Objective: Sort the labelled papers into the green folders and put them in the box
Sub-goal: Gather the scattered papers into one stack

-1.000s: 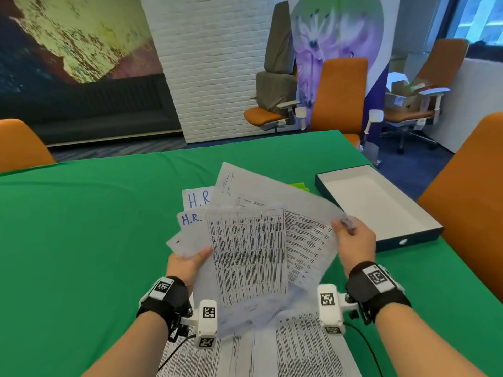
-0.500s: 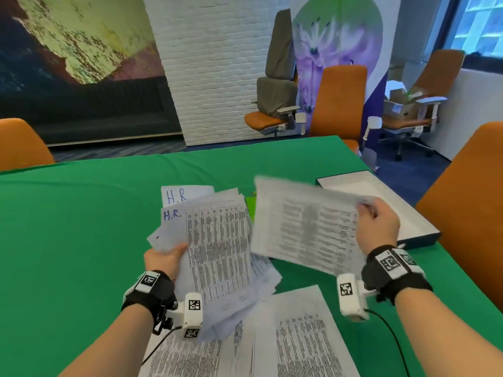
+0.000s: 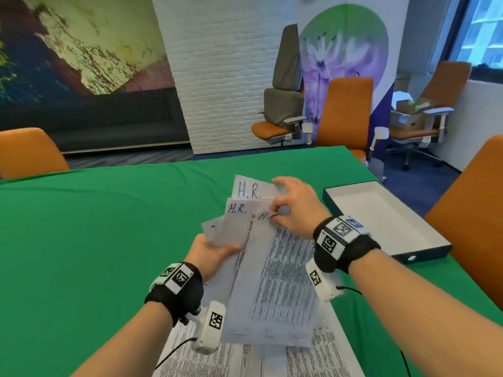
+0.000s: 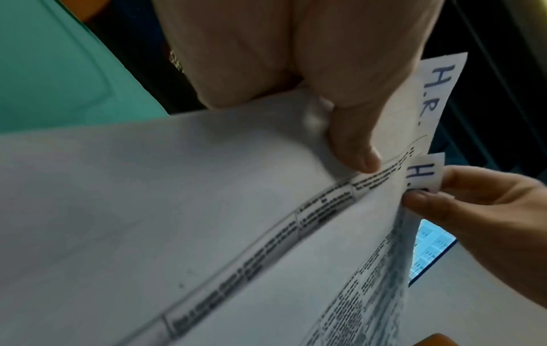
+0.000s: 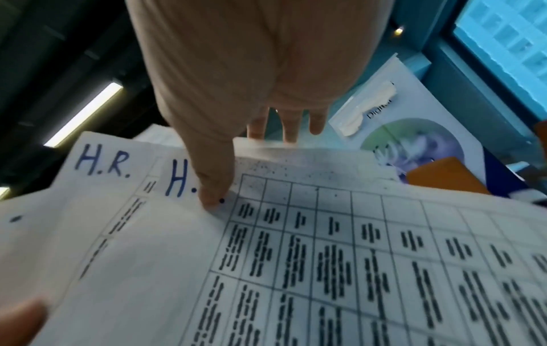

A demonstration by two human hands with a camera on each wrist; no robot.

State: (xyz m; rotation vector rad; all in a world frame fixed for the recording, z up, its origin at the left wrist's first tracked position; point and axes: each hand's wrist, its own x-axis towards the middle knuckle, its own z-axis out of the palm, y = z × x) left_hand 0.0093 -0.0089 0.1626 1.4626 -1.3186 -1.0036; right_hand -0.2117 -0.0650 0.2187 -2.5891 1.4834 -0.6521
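Note:
My left hand (image 3: 211,253) holds a fanned stack of printed papers (image 3: 275,284) above the green table, gripping its left edge with the thumb on top (image 4: 352,140). Several sheets carry white labels reading "H.R." (image 3: 246,190) in blue ink. My right hand (image 3: 292,206) pinches the top corner of the front sheet at its label (image 5: 180,182), thumb on the label, other fingers spread behind the stack. The open shallow box (image 3: 386,221), dark outside and white inside, lies on the table to the right. No green folder shows.
More printed sheets (image 3: 245,360) lie flat on the green table (image 3: 95,240) below my hands. Orange chairs stand at the right edge (image 3: 473,213), the far side (image 3: 345,112) and the far left (image 3: 30,153).
My right hand, which had carried a sheet off to the right, has come back empty of it and now pinches the labelled top corner of the stack. The stack sits more upright.

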